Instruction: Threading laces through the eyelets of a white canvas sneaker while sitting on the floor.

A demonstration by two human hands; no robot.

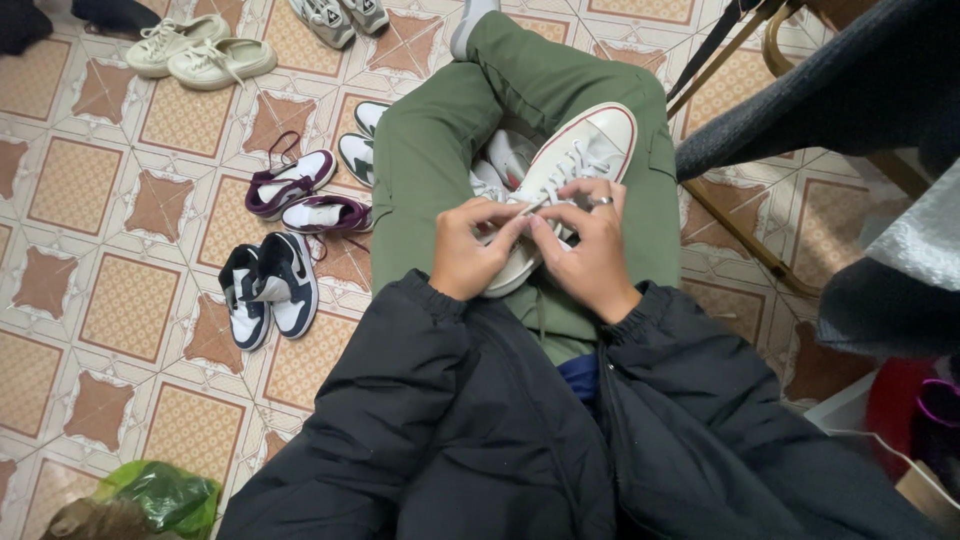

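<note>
A white sneaker [565,175] w/ a dark red trim line lies on the person's lap, across green trousers [440,140], toe pointing far-right, heel end near the body. Both hands sit over its near half, at the lacing. The left hand [470,250] is curled, thumb and forefinger pinched on a white lace [535,207] — the right hand [590,245], ring on one finger, is likewise pinched on the lace just beside it, fingertips of the two hands almost touching. So the shoe is directly under and just beyond the hands, its toe cap clear of them on the far side. A second white shoe [505,160] is tucked against the first one's left side, partly hidden in the lap.

Black puffer jacket sleeves fill the near part of the view.

On the patterned tile floor [100,300], left of the legs: a navy-and-white pair [268,290] nearest, a purple-and-white pair [305,195] just beyond it, a green-and-white pair [360,140] close to the trouser leg, a cream pair [195,50] far-left, and a grey pair [340,15] at the far edge. A green plastic bag [160,495] lies near-left. Right side — wooden chair legs [740,220] and draped dark fabric.
</note>
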